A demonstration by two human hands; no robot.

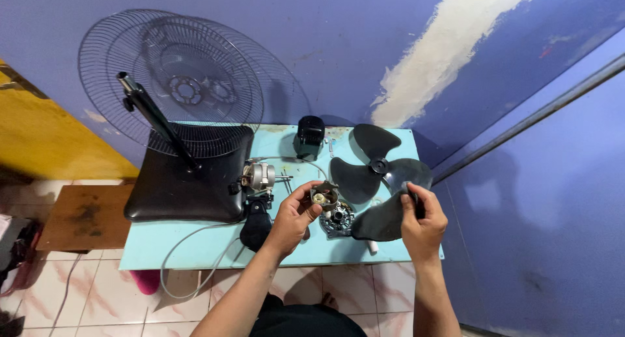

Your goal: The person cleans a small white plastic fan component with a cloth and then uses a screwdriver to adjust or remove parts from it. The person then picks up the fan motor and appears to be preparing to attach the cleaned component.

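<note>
My left hand (296, 216) holds a small grey gear housing part (323, 196) up above the light blue table (163, 239). My right hand (422, 220) grips one blade of the dark three-blade fan propeller (374, 171), which lies on the table's right side. A round metal motor cover (337, 221) lies on the table between my hands. The fan motor (260, 177) with its shaft sits left of my left hand, attached to a black bracket (256, 225).
A black fan base (189, 181) with a slanted pole (153, 115) fills the table's left side. Wire fan guards (182, 83) lean on the purple wall. A black motor cap (308, 137) stands at the back. A grey cord (189, 272) hangs off the front edge. A wooden bench (84, 216) stands left.
</note>
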